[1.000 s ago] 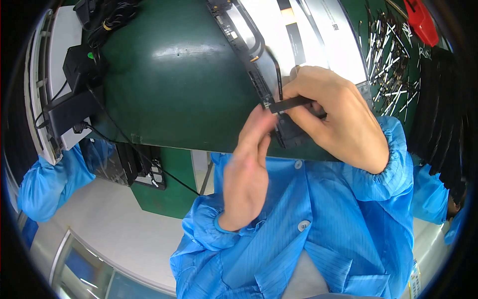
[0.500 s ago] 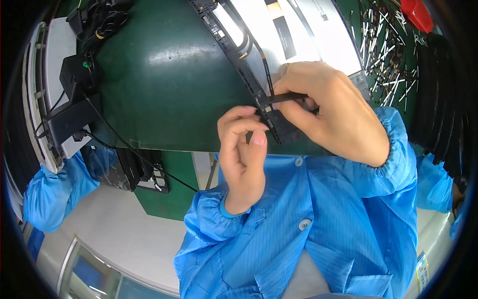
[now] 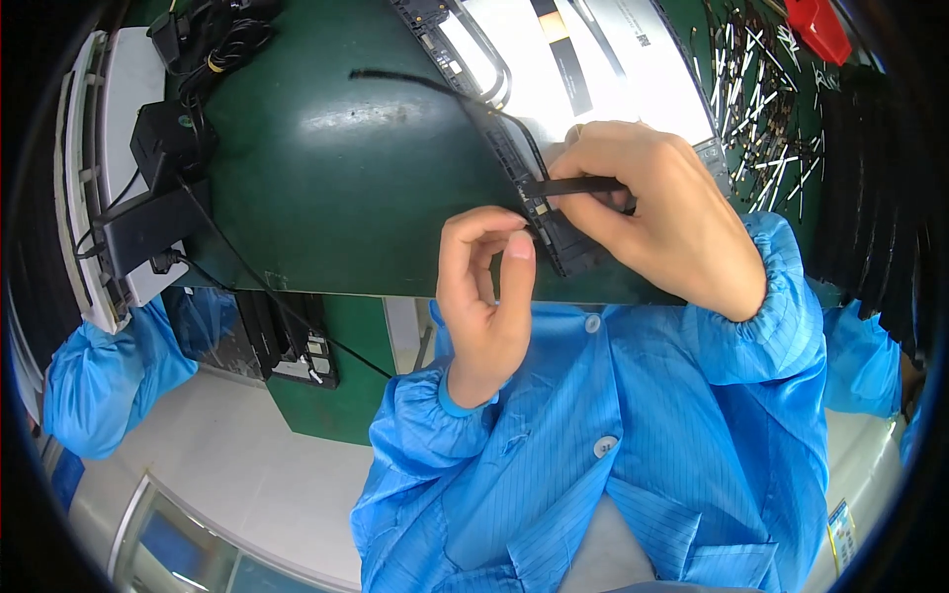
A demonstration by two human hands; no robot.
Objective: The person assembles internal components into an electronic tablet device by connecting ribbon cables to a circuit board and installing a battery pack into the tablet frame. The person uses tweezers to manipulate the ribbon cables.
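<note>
A silver-backed panel lies on the green table with a black strip of small electronic parts along its left edge. My right hand is over the panel's near part, closed on a slim flat black tool whose left end meets the strip. Beside the strip's near end is my left hand, fingers loosely curved, the thumb a little apart from them and no object visible between. A thin black cable runs from near my right fingertips along the strip, its free end sticking out over the table.
Black power adapters and coiled cords stand at the left, beside a white-and-grey panel. Many short black and white strips lie scattered at the right, near a red object. Blue sleeves show at both sides.
The black cable's free end has swung out left over the table. My left fingertips and thumb have come closer together. The panel has shifted slightly; my right hand still holds the tool to the strip.
</note>
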